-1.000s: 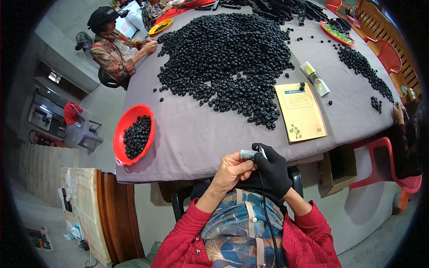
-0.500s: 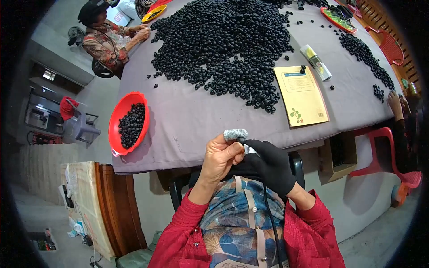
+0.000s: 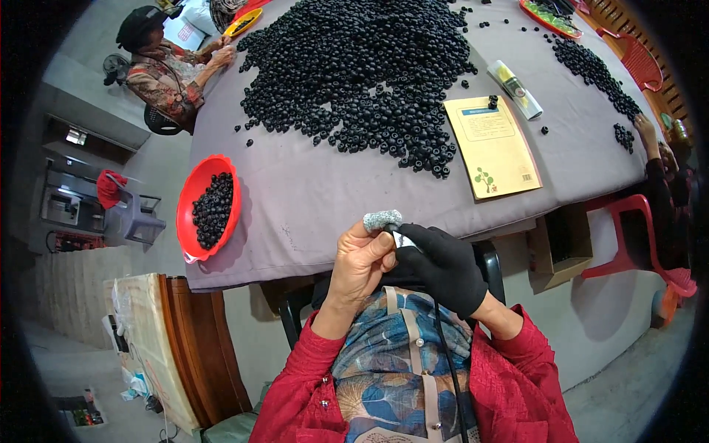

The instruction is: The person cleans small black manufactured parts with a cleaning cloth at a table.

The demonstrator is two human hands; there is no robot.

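Close together over my lap, just off the table's near edge, are my two hands. My left hand (image 3: 358,262) is bare except for a speckled grey finger cover (image 3: 382,219) on its index finger. Its thumb and fingers are pinched on a small dark piece, mostly hidden. My right hand (image 3: 449,269), in a black glove, is closed round a small white-and-silver tool (image 3: 402,241) whose tip meets the left fingertips. Its exact kind is hidden by the glove. A black cord (image 3: 445,343) runs down from under the right hand.
A large heap of small black ring-like pieces (image 3: 354,66) covers the grey tablecloth (image 3: 317,221). Left stands a red basket (image 3: 185,214) of such pieces; right lie a yellow booklet (image 3: 502,159) and a clear-wrapped roll (image 3: 515,90). Another person (image 3: 166,77) sits at far left; another person's hand (image 3: 647,133) is at right.
The whole view has shifted slightly. My hands stay together in nearly the same pose, and more of the white-and-silver tool shows between them.
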